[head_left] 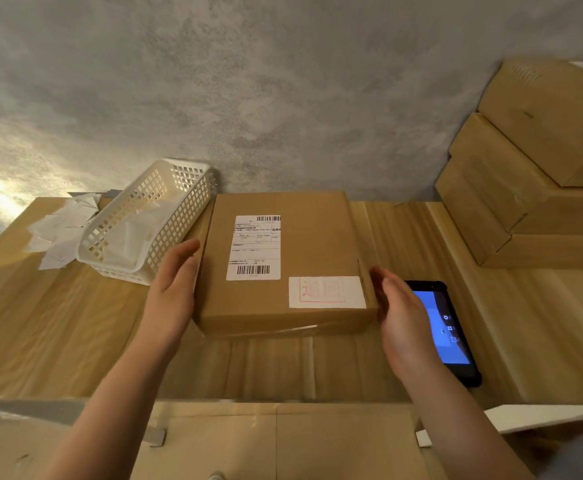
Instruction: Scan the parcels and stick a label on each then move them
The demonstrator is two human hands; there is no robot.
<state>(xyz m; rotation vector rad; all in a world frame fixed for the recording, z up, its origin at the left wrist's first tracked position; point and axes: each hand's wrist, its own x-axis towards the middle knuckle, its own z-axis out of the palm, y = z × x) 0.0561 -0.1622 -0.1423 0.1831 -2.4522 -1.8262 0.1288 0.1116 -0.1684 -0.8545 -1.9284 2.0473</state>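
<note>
Two bare hands flank a flat, rectangular cardboard parcel [283,265] lying mid-table on the pale wood-grain surface [542,334]. Its matte brown top bears a white printed shipping label [253,247] and, at 4 o'clock from that, a white sticker with red characters [327,292]. The left hand [174,289] presses straight fingers flat against the parcel's 9 o'clock side. The right hand [399,317], fingers relaxed and holding nothing, sits beside the 3 o'clock edge; contact unclear. A white lattice plastic basket [151,220] sits at 10 o'clock, a glossy black scanner [451,332] at 3, stacked cartons [532,168] at 2.
</note>
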